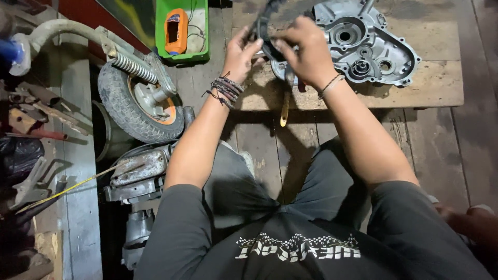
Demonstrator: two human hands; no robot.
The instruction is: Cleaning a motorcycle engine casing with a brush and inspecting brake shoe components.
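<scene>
Both hands, left [239, 56] and right [307, 52], grip a dark ring [263, 32] at the bench's [436, 88] near edge, not yet seated on the engine cover [363, 44].

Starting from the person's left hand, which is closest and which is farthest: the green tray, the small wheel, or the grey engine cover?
From the left hand:
1. Engine cover, on the bench just right.
2. Green tray, up and left.
3. Small wheel, lower left on the floor.
</scene>
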